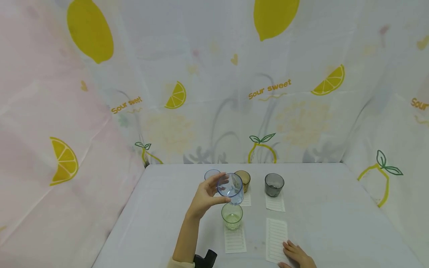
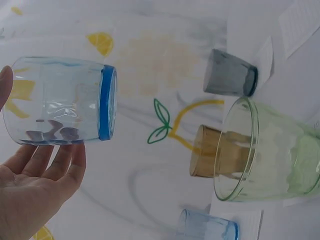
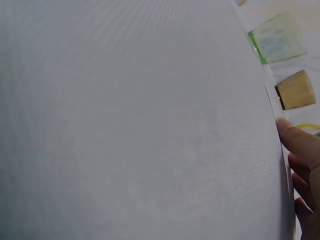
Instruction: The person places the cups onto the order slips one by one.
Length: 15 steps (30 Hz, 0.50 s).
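Note:
A blue-tinted clear glass [image 1: 234, 190] is gripped in my left hand [image 1: 205, 196], raised off the table over the far side of a green glass [image 1: 232, 217]. Thumb and fingers hold its sides in the left wrist view, where its thick blue base [image 2: 106, 102] shows. The green glass stands upright at the top end of a lined paper slip [image 1: 235, 241]. My right hand [image 1: 298, 256] rests on the table at the right edge of another lined slip [image 1: 276, 238], holding nothing. In the right wrist view its thumb [image 3: 295, 137] lies against the white tabletop [image 3: 150, 125].
Behind stand an amber glass [image 1: 246, 178], a grey glass [image 1: 274, 186] and a second blue glass [image 1: 210, 173], partly hidden by my left hand. Paper slips [image 1: 275, 204] lie by them. A lemon-print cloth [image 1: 214, 74] hangs behind the table.

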Available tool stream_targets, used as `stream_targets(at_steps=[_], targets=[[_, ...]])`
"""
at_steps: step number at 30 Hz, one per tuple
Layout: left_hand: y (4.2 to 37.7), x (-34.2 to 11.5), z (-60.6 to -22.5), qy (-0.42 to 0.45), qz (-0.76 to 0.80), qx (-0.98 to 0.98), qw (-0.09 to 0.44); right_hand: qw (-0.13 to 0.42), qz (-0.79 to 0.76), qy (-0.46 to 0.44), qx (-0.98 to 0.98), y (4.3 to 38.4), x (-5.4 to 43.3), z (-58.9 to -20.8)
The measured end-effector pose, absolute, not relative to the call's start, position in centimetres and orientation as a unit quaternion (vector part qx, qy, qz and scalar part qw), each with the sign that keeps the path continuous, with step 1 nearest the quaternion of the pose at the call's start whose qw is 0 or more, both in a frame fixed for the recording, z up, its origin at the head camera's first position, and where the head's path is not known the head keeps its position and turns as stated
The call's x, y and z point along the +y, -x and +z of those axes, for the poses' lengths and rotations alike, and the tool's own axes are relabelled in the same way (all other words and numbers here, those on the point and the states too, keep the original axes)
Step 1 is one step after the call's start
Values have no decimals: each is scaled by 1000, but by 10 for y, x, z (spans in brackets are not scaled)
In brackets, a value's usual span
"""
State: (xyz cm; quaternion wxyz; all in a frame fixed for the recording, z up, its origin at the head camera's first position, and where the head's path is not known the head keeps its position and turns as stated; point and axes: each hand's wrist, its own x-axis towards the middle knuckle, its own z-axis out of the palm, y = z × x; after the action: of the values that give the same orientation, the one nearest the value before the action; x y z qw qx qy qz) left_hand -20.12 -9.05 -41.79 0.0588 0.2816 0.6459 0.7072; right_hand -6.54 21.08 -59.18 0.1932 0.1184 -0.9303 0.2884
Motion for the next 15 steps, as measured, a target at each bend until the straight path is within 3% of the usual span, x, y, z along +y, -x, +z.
stream_targets(at_steps=[15], targets=[[187, -48, -437, -291, 707, 631, 129, 171, 307, -95, -932, 60, 210, -591]])
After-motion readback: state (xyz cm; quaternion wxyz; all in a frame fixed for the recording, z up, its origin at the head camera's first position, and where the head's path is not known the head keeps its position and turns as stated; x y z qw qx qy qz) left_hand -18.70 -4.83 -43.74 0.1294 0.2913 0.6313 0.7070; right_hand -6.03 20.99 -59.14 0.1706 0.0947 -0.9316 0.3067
